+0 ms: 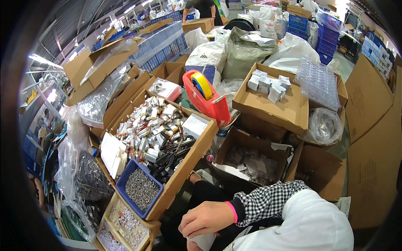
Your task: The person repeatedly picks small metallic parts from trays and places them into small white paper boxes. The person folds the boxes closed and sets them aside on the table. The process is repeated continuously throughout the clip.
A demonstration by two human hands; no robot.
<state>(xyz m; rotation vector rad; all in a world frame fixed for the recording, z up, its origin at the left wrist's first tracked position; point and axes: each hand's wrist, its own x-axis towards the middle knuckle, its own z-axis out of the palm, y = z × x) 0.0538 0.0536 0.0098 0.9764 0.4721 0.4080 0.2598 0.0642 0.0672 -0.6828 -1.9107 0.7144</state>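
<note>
My right hand [205,218], in a black-and-white checked sleeve with a pink band at the wrist, reaches in from the lower right, its fingers bent down over a small white paper or card piece [204,241]. Below it, at the bottom edge, only fingers of my left hand [193,246] show, against the same piece. Left of my hands, a large cardboard box [190,157] holds many small silver battery cells with wires [150,125], black slender parts [169,160], white cards [111,153] and a blue tray [145,214] of small metal parts.
A divided tray [124,229] of tiny pieces lies lower left. Beyond stand a red tape dispenser [205,103], a shallow carton [290,109] with small white bundles, and an open box [251,157] of plastic bags. Sacks [248,53], blue crates [296,25] and another person [204,9] are farther back.
</note>
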